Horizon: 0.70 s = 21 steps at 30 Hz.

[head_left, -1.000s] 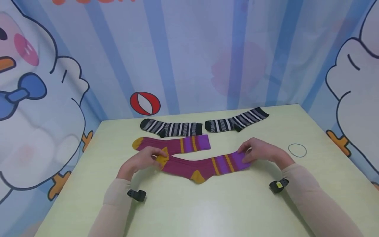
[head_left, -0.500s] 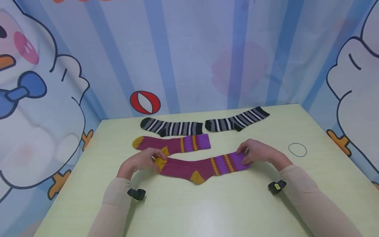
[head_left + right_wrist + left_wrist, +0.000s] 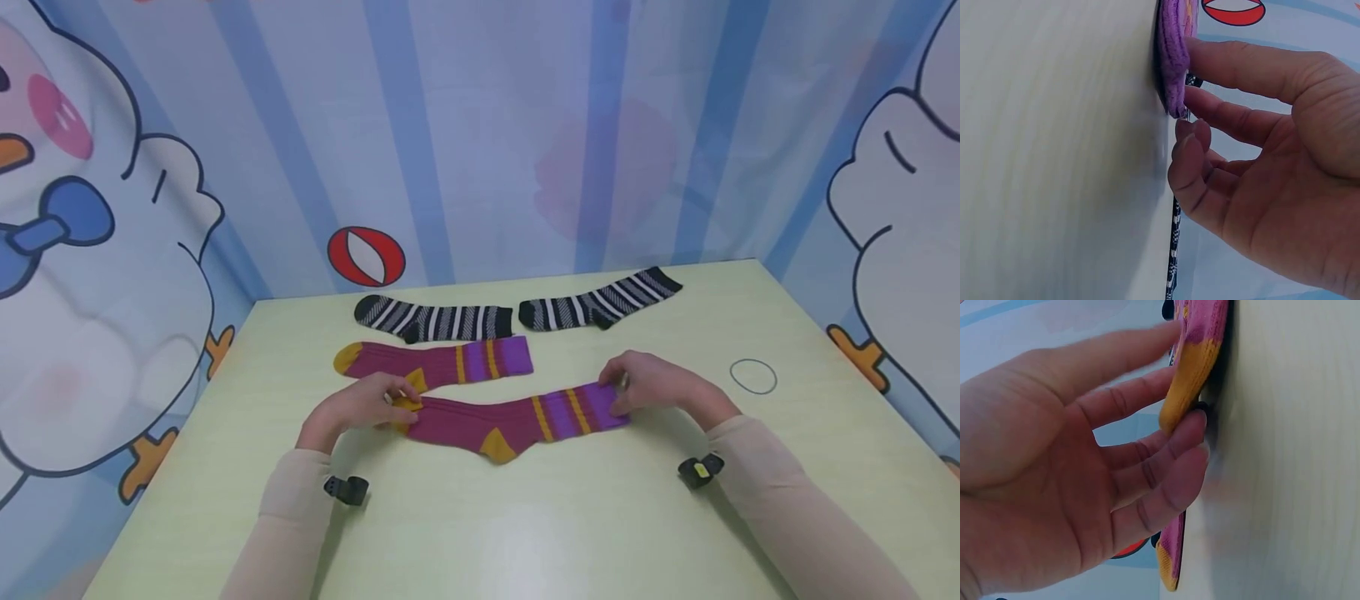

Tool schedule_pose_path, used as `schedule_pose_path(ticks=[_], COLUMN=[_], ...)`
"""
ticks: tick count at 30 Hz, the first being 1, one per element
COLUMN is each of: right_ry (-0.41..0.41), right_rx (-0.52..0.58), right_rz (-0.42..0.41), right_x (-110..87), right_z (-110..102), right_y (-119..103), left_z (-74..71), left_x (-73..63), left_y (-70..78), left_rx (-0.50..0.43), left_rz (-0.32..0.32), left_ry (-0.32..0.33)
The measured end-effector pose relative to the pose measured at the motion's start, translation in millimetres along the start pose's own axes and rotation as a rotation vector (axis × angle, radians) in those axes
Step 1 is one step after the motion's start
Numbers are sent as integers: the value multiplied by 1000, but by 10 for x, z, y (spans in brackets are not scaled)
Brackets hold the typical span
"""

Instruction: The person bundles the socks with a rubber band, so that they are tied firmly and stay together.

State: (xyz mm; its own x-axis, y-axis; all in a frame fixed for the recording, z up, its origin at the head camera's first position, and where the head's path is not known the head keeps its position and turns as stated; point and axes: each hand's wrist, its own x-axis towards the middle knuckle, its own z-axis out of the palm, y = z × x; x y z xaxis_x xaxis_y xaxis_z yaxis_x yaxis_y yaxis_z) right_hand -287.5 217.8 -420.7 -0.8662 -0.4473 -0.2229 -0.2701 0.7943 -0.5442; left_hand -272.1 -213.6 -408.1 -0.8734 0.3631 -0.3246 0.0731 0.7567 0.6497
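Note:
A maroon sock (image 3: 472, 421) with mustard toe and heel and a purple striped cuff lies stretched across the table. At its toe end, my left hand (image 3: 369, 402) touches the mustard tip (image 3: 1188, 387) with thumb and fingers, loosely bent. My right hand (image 3: 654, 385) rests thumb and index fingertips on the purple cuff (image 3: 1175, 56), its other fingers bent below the edge. Just behind lies a matching maroon sock (image 3: 420, 362), flat. Two black-and-white striped socks, one on the left (image 3: 457, 323) and one on the right (image 3: 600, 302), lie farther back.
A thin ring-shaped band (image 3: 753, 377) lies on the right side of the pale table (image 3: 517, 533). A printed cloth (image 3: 495, 150) with cartoon birds surrounds the table's back and sides.
The front maroon sock has shifted very slightly left. My left fingers have moved over its toe, while my right hand stays almost in place at the cuff.

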Motion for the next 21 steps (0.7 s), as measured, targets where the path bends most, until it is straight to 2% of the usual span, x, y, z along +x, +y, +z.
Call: schedule_pose_path(ticks=[10, 16, 21], right_ry=[-10, -19, -15], right_rx=[5, 13, 10], right_rz=[-7, -4, -14], right_x=[-21, -29, -38], right_z=[1, -3, -6], right_y=[-23, -30, -36], left_z=[-1, -1, -3], left_x=[-3, -10, -9], left_y=[19, 26, 6], left_rx=[84, 81, 85], left_rz=[-22, -51, -4], left_ry=[26, 40, 28])
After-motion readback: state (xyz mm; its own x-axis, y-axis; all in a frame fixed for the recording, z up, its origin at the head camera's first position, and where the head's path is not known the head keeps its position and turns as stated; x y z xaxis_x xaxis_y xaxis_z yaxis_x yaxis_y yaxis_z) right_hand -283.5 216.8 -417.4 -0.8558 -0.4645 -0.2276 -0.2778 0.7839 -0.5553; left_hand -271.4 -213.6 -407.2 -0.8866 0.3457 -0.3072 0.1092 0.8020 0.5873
